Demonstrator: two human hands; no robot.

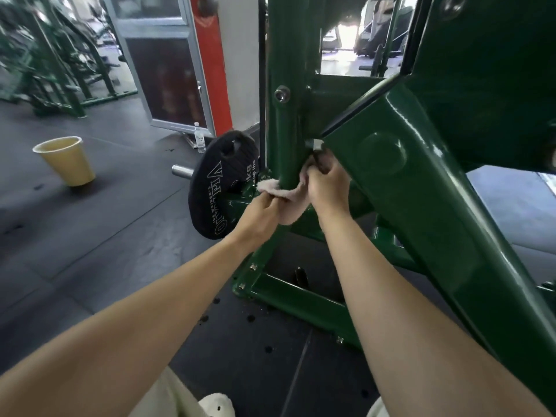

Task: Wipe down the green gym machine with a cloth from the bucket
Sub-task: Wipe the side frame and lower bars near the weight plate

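Cloth (288, 195) sat across the green machine post (284, 139), dead centre. Bucket (67, 162) was out at 9 o'clock. Left hand (264, 207) pinched one end, right hand (328, 185) gripped the other. Best approach, I'd say: keep it taut, saw sideways, work downward, and avoid the weight plate (222, 185) at the post's 9 o'clock.

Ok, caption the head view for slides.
The left hand and right hand hold a pink cloth across the green machine's upright.
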